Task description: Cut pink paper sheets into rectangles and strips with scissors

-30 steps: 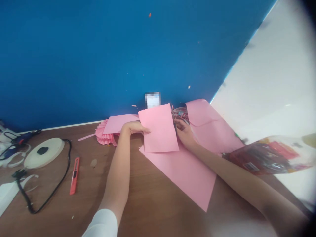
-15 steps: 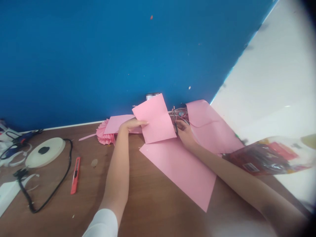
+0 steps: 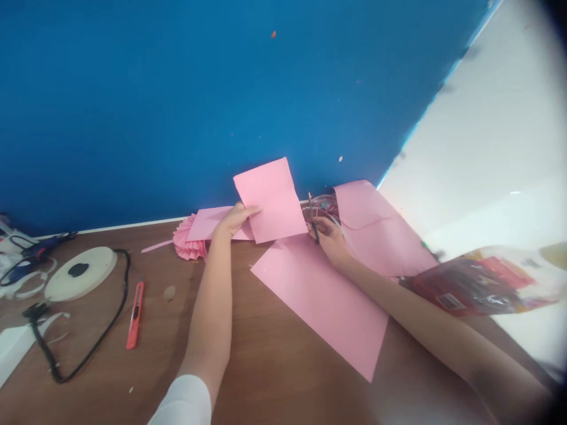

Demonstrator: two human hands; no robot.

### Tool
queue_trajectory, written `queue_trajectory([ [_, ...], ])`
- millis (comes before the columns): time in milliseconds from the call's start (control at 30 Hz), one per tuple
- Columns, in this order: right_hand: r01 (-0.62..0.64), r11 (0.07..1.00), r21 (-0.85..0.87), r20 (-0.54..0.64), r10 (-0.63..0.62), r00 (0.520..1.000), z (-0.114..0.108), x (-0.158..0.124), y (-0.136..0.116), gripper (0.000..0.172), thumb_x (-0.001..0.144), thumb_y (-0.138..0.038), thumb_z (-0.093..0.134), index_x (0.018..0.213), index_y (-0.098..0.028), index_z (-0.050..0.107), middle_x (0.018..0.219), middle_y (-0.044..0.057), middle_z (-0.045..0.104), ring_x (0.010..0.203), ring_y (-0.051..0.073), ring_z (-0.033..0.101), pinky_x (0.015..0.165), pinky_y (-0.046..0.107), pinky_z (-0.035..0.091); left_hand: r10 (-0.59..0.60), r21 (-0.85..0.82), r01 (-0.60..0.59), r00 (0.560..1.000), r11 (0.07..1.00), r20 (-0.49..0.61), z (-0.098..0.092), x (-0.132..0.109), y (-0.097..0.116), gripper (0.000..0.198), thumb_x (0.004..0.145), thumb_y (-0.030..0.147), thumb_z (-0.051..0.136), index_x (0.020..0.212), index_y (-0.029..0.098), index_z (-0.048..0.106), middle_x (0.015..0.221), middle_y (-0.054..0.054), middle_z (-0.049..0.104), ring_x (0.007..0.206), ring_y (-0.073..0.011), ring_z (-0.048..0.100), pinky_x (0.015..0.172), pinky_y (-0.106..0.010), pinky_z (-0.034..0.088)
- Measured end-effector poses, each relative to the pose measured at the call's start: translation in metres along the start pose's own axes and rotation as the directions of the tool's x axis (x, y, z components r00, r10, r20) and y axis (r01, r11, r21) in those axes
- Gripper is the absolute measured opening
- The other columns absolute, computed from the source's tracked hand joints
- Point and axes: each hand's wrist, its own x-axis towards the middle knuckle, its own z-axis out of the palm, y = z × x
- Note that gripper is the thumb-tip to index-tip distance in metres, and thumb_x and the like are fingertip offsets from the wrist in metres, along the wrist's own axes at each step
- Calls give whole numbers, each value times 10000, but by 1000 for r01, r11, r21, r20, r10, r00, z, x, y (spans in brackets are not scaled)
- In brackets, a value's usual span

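Note:
My left hand [image 3: 238, 218] grips a piece of pink paper [image 3: 275, 203] by its left side, thumb on the near face, and holds it up above the table. In my right hand [image 3: 328, 236] is a pair of dark scissors [image 3: 314, 221], blades pointing up, just right of the held paper; the fingers partly hide the handles. Beneath both hands lies a larger pink sheet [image 3: 332, 307]. Another pink sheet [image 3: 381, 230] rests to the right, with thin strips [image 3: 325, 203] piled at its left edge. A pleated pink paper fan [image 3: 188, 239] sits to the left.
On the brown table [image 3: 283, 354], a red utility knife [image 3: 135, 316] lies at the left. Beyond it are a round white disc [image 3: 82, 273], a black cable [image 3: 100, 348] and a white box [image 3: 15, 351]. A plastic packet [image 3: 478, 283] stands at the right. A blue wall [image 3: 221, 88] rises behind.
My left hand has shifted the pink paper up and slightly left, away from the scissors. The scissors now stand more upright in my right hand.

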Motion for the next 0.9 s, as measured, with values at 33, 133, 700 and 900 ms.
queue_trajectory([
  [33,2,1000,-4,2,-2,1000,0,0,0,289,701,-399,684,907,-225,582,617,-22,550,495,114,471,483,261,376,6,-5,-6,1000,1000,-14,0,1,-1,562,581,349,794,1078,125,655,1158,-140,645,1067,-266,604,981,-396,451],
  [133,13,1000,2,-5,-13,1000,1,0,-3,304,707,-411,684,917,-216,582,633,-20,563,505,107,478,489,254,378,15,-1,-15,999,1000,-44,-1,1,0,565,584,357,792,1076,117,654,1133,-144,656,1061,-265,605,969,-390,458],
  [700,-29,994,-108,14,31,999,-3,5,14,398,615,-254,719,989,-172,611,712,26,637,605,160,589,545,278,485,-75,298,18,980,954,183,4,-8,23,594,702,416,704,1219,175,539,1229,-129,588,1067,-256,583,907,-401,470],
  [900,27,998,-65,55,-23,998,-2,4,17,354,640,-234,687,985,-169,641,736,27,658,628,156,601,570,268,498,485,667,-349,875,658,-20,29,-3,52,499,780,283,611,1258,243,470,1331,-92,460,1162,-219,481,981,-400,388],
])
